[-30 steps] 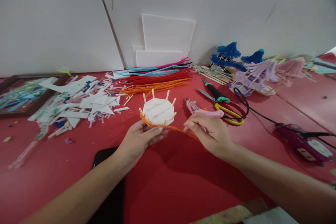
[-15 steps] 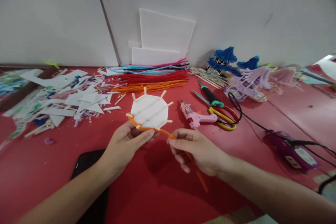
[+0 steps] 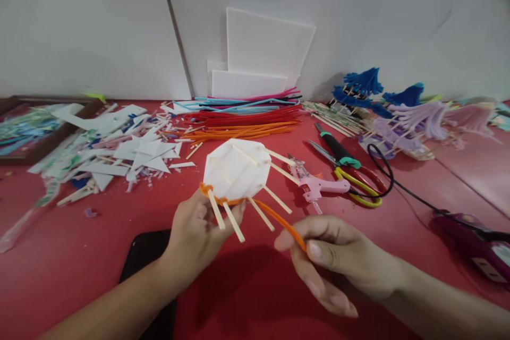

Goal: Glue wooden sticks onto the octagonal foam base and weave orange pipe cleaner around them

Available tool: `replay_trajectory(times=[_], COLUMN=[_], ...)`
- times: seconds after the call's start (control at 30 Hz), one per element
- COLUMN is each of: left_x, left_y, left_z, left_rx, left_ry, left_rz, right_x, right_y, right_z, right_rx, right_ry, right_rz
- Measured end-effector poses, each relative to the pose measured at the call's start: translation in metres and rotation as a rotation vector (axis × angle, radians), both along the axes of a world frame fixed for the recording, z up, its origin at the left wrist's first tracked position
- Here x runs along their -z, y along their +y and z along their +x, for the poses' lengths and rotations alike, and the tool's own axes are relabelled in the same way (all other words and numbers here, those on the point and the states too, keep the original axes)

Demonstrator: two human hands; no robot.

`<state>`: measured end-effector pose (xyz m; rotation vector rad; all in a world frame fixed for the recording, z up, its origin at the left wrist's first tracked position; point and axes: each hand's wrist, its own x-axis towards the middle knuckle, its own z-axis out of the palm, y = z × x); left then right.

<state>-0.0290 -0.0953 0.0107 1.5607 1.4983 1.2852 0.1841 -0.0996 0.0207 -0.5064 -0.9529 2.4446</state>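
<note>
My left hand is closed on a white octagonal board at its lower edge, with part of the fingers hidden behind it. Several thin wooden sticks stand out from the board's rim, tilted toward me. An orange pipe cleaner is wound around the sticks at the lower left and runs along the near edge. Its free length passes to my right hand, which pinches it between thumb and index finger while the other fingers hang loosely apart.
A pink glue gun lies right of the board, beside scissors and black-handled pliers. Paper scraps cover the left. Bundled pipe cleaners lie at the back. Near my left forearm is a black phone.
The board has tipped, so its sticks now point toward me instead of showing end-on. My right hand has moved right and nearer, drawing the orange pipe cleaner away from the board.
</note>
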Motion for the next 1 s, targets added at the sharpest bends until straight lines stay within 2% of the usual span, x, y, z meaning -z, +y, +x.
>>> replay_trajectory(times=[0.07, 0.2, 0.3, 0.37, 0.5, 0.6, 0.7, 1.0], left_x=[0.001, -0.003, -0.007, -0.007, -0.004, -0.005, -0.008, -0.002], left_y=[-0.003, -0.004, -0.005, -0.007, -0.01, -0.01, -0.009, -0.009], left_z=[0.0, 0.001, 0.002, 0.003, 0.005, 0.006, 0.007, -0.001], left_rx=[-0.03, -0.044, -0.026, -0.009, 0.005, -0.012, -0.043, -0.066], left_ry=[0.041, 0.094, 0.158, 0.178, 0.072, -0.035, -0.046, 0.213], left_rz=[0.057, 0.06, 0.034, 0.003, -0.055, -0.108, -0.112, -0.018], right_x=[0.002, 0.007, 0.008, 0.007, 0.008, 0.01, 0.01, 0.006], right_y=[0.0, -0.001, -0.002, -0.001, 0.003, 0.004, 0.003, 0.004], right_z=[-0.002, -0.01, -0.017, -0.021, -0.023, -0.021, -0.019, -0.004], right_rx=[-0.046, -0.12, -0.092, -0.063, 0.014, 0.057, 0.079, 0.012], right_ry=[-0.002, -0.073, -0.189, -0.269, -0.391, -0.356, -0.285, -0.14], right_rz=[0.04, 0.093, 0.117, 0.184, 0.278, 0.28, 0.27, 0.061])
